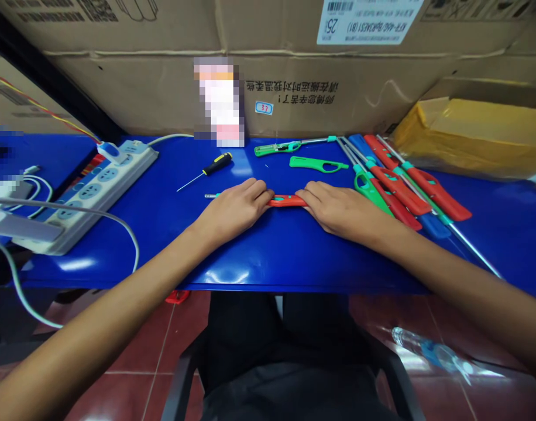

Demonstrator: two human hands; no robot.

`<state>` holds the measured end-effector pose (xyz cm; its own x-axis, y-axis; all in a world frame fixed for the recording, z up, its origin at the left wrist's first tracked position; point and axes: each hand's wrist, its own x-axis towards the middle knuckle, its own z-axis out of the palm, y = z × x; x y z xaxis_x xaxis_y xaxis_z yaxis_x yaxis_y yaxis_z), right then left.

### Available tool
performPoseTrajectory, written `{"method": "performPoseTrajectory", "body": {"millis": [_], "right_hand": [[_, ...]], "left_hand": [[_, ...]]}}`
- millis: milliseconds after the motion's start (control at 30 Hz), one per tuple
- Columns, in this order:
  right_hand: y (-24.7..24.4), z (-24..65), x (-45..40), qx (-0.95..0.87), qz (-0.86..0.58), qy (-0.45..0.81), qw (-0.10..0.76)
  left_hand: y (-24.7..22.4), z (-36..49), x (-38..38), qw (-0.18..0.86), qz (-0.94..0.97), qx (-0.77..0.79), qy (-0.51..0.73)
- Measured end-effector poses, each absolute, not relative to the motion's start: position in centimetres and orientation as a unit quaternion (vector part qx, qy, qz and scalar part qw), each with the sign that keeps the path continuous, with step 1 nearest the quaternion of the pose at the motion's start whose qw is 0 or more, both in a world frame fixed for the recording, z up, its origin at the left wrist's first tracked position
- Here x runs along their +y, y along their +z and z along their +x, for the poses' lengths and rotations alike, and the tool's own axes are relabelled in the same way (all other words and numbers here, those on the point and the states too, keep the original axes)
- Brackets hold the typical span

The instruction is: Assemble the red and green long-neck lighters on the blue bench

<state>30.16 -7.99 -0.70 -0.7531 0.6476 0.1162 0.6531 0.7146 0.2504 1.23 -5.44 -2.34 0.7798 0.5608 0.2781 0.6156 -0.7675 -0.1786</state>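
Observation:
Both hands grip one red gas lighter (pixel 289 201) lying crosswise just over the blue table. My left hand (pixel 241 207) is closed around its barrel side, and the metal tip pokes out to the left. My right hand (pixel 332 207) is closed on the other end of the red handle. Behind them lie an opened green lighter (pixel 279 148) with its inside parts showing and a loose green handle shell (pixel 316 164). A black and yellow screwdriver (pixel 217 164) rests behind my left hand. The fingers hide much of the held lighter.
Several red, green and blue lighters (pixel 408 187) are piled to the right. A white power strip (pixel 92 193) with cables occupies the left side. Cardboard boxes (pixel 162 93) and a yellow-taped package (pixel 474 134) stand behind. The blue table's (pixel 233 272) front edge is close to my lap.

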Motion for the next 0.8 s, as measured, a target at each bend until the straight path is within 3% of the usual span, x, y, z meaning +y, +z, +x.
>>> {"method": "performPoseTrajectory", "body": {"millis": [400,667,800], "right_hand": [[-1.6,29.9,-7.6,-0.919,-0.384,-0.078,0.052],[-0.7,30.6,-6.9,-0.902,-0.381,0.137,0.152],[-0.3,31.0,-6.3,-0.894,-0.381,0.164,0.168]], "left_hand": [[-1.7,2.1,-5.5,0.153,-0.929,-0.323,-0.094],[-1.5,1.3,-4.8,0.088,-0.928,-0.344,-0.116],[-1.3,1.1,-4.7,0.068,-0.926,-0.349,-0.128]]}}
